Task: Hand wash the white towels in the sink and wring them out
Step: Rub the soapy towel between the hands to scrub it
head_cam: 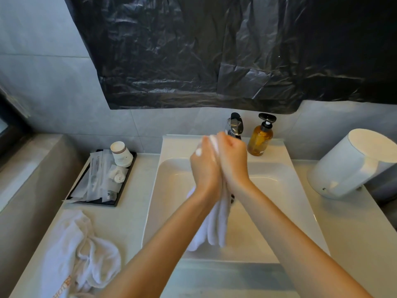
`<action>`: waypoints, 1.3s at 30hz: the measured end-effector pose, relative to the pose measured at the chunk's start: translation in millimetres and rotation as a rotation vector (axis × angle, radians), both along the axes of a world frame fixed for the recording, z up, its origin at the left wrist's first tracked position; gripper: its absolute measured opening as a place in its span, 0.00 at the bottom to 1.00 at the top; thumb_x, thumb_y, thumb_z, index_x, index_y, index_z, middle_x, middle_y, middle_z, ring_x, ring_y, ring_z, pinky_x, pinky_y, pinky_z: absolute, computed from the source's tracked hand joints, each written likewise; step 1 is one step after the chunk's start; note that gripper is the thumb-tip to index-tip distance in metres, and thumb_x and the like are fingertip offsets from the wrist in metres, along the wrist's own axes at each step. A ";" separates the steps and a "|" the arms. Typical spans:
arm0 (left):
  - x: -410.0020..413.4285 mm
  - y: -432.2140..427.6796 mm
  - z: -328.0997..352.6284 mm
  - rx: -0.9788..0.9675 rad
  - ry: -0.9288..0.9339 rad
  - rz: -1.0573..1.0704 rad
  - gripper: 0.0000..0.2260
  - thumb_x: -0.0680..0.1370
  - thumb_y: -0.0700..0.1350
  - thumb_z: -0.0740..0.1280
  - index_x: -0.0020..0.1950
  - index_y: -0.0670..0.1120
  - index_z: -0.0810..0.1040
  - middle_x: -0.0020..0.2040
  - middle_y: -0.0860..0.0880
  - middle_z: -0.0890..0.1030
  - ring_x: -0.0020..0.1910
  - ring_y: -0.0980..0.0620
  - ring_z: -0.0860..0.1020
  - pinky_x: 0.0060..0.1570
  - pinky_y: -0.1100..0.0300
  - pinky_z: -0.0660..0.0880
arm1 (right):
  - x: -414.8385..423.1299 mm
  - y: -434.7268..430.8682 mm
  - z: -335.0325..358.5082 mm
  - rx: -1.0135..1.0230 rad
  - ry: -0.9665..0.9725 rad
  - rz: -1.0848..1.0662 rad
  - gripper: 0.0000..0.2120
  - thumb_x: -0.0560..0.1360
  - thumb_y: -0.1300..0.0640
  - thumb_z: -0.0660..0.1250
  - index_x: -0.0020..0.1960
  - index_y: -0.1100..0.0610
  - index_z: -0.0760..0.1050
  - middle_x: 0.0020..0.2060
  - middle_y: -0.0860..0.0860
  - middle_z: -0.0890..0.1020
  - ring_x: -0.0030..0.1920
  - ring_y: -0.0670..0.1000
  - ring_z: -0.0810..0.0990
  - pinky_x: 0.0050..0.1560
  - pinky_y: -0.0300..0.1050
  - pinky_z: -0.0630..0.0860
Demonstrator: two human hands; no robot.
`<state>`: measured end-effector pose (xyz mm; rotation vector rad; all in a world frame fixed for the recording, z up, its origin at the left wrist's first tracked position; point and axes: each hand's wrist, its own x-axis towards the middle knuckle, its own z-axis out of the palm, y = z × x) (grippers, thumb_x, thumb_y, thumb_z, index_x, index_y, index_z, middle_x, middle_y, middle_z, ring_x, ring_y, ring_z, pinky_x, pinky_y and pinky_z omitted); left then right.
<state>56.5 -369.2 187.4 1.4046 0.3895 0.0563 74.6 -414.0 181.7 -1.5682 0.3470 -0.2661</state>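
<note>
Head view: towel (214,229), right hand (233,160) before faucet (236,123)

Black plastic sheeting (214,50) covers the wall above a pale counter (137,190)
An amber pump bottle (260,138) stands just beside the chrome tap (235,125); a black tray (94,202) at left holds stacked paper cups (121,154) and sealed packets (96,179); a white appliance (348,164) sits far right

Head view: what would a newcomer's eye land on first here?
First, the left hand and right hand pressed together above the sink, both gripping a white towel whose end hangs over the basin. Next, the crinkled black plastic sheet covering the wall above the faucet. A second towel lies crumpled on the counter to the left.
</note>
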 end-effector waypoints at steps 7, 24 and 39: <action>10.5 6.2 -19.9 0.064 0.000 0.016 0.11 0.83 0.42 0.56 0.44 0.39 0.72 0.33 0.50 0.73 0.28 0.61 0.73 0.26 0.71 0.65 | -19.7 10.0 -13.6 -0.105 -0.073 0.012 0.23 0.79 0.60 0.60 0.25 0.51 0.64 0.19 0.44 0.68 0.28 0.47 0.68 0.33 0.42 0.64; 7.3 11.0 -6.5 -0.122 0.024 -0.047 0.16 0.83 0.47 0.59 0.36 0.44 0.73 0.26 0.52 0.75 0.29 0.56 0.74 0.28 0.65 0.71 | -6.0 14.6 -9.6 -0.108 -0.101 -0.153 0.22 0.81 0.55 0.58 0.28 0.54 0.68 0.23 0.46 0.73 0.28 0.46 0.72 0.31 0.42 0.68; 40.4 82.0 -10.4 0.052 -0.112 -0.525 0.20 0.81 0.56 0.62 0.60 0.41 0.78 0.57 0.42 0.81 0.58 0.52 0.77 0.65 0.56 0.71 | -21.5 -83.3 -64.0 -0.711 0.362 0.541 0.23 0.62 0.34 0.74 0.40 0.52 0.73 0.37 0.44 0.73 0.40 0.46 0.71 0.39 0.44 0.65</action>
